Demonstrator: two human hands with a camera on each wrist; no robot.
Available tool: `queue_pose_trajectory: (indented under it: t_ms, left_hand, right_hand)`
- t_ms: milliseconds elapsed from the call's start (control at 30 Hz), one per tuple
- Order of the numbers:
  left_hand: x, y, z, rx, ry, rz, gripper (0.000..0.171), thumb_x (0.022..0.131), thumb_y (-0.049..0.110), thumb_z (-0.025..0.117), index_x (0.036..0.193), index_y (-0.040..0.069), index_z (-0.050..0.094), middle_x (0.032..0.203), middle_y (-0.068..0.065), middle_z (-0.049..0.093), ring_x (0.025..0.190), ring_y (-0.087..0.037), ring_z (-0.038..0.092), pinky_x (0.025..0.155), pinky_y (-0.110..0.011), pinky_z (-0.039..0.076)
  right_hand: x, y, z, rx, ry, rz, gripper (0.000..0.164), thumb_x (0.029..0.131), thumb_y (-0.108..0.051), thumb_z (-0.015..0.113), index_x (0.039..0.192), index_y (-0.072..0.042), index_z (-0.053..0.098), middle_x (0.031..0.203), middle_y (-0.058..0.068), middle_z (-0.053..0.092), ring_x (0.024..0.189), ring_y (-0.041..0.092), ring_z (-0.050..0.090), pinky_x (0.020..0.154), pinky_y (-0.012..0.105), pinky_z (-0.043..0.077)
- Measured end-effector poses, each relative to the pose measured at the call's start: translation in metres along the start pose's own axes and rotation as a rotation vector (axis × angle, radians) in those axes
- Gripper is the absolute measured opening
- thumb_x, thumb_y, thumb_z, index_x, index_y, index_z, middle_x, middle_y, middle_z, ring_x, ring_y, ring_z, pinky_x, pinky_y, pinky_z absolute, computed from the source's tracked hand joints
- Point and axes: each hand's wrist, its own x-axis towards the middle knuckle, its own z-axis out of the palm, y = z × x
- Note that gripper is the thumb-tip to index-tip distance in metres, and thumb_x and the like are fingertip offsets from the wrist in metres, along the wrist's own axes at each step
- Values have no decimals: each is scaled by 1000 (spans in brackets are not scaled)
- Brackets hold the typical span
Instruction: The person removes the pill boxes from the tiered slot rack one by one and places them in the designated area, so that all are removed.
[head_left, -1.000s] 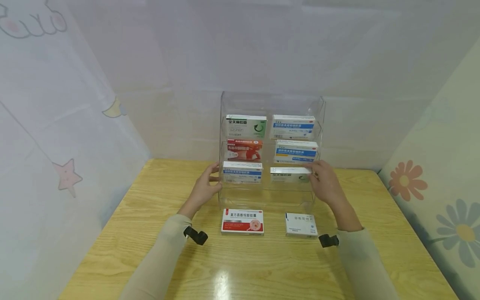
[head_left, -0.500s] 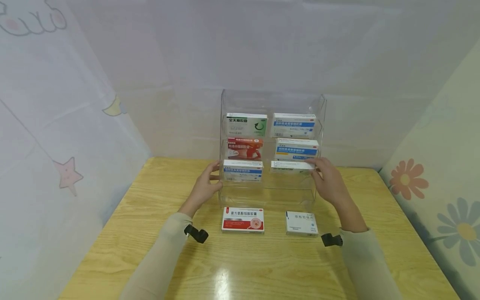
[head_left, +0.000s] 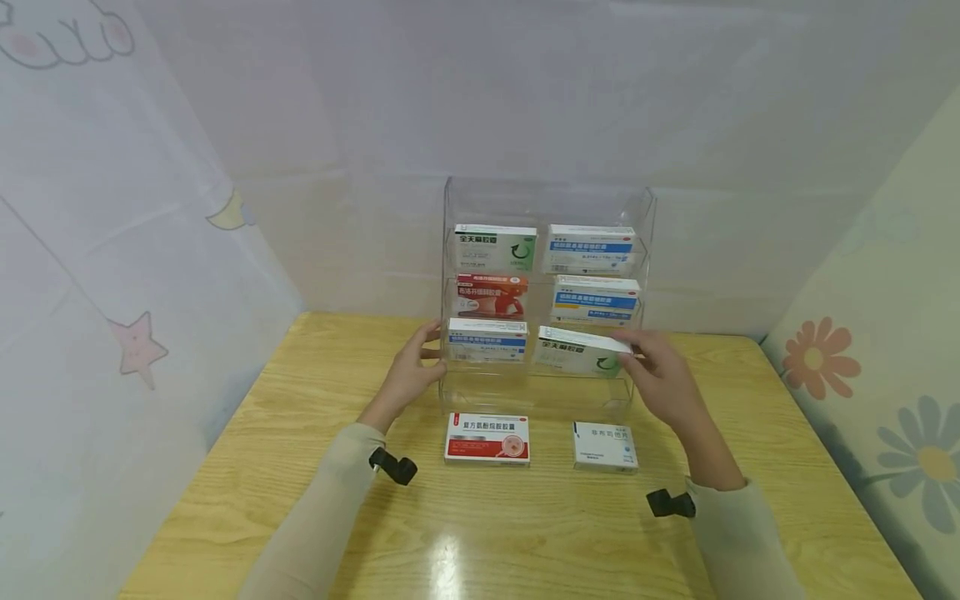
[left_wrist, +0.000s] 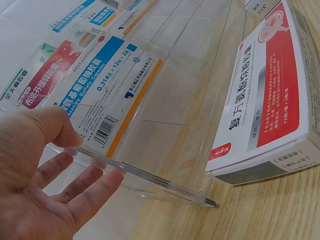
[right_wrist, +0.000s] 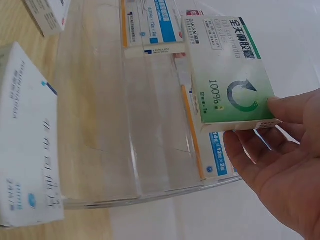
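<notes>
8 boxes in all. Right hand (head_left: 666,382) has 1 green-and-white box (head_left: 572,357) pinched by its end, thumb and fingers closed on it. Left hand (head_left: 407,377) is half open, fingers bent round the side of 1 clear rack (head_left: 536,393). By the left fingertips: 1 blue-and-white box (head_left: 487,343), with 1 red box (head_left: 491,297) and 1 more green one (head_left: 495,248) above. 2 other blue ones (head_left: 596,302) sit above the right fingers. Table (head_left: 525,542), short of the fingers: 1 red-and-white box (head_left: 487,439), 1 white box (head_left: 604,447).
</notes>
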Motion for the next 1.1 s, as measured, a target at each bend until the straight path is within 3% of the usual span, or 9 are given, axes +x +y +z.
queue_pose_trajectory:
  t_ms: [100, 300, 600, 833, 1100]
  left_hand:
    - [0, 0, 0, -1, -5, -1, 81, 88, 2, 64, 158, 29, 33, 155, -11, 43, 126, -36, 54, 88, -44, 58]
    - [1, -1, -1, -3, -5, -8, 82, 87, 2, 64, 158, 29, 34, 154, -11, 44, 126, -36, 55, 88, -46, 57]
    - [-1, 1, -1, -15, -4, -12, 83, 87, 0, 65, 158, 30, 34, 154, -10, 44, 126, -36, 55, 89, -47, 57]
    - [0, 1, -1, -15, -10, -15, 83, 88, -1, 65, 158, 30, 33, 155, -11, 43, 126, -36, 54, 88, -46, 57]
    - [0, 1, -1, -1, -9, -11, 82, 89, 1, 64, 158, 30, 33, 155, -10, 43, 126, -35, 54, 88, -45, 57]
  right_hand:
    - [-5, 0, 4, 82, -28, 55, 34, 105, -11, 53, 137, -3, 59, 135, 15, 56, 115, 18, 54, 91, 11, 48]
    - [-15, 3, 14, 191, -63, 151, 35, 105, -18, 54, 136, -4, 60, 136, 13, 58, 116, 13, 58, 92, 15, 50]
    - [-29, 7, 29, 395, -185, 243, 40, 102, -18, 61, 137, 1, 57, 132, 23, 59, 108, 20, 65, 88, 31, 59]
    - [-37, 12, 42, 491, -256, 353, 46, 98, -22, 67, 137, -1, 58, 133, 23, 60, 107, 28, 67, 94, 55, 54]
    - [-43, 16, 55, 567, -336, 348, 41, 99, -18, 65, 134, 2, 58, 129, 24, 59, 106, 30, 66, 85, 43, 60]
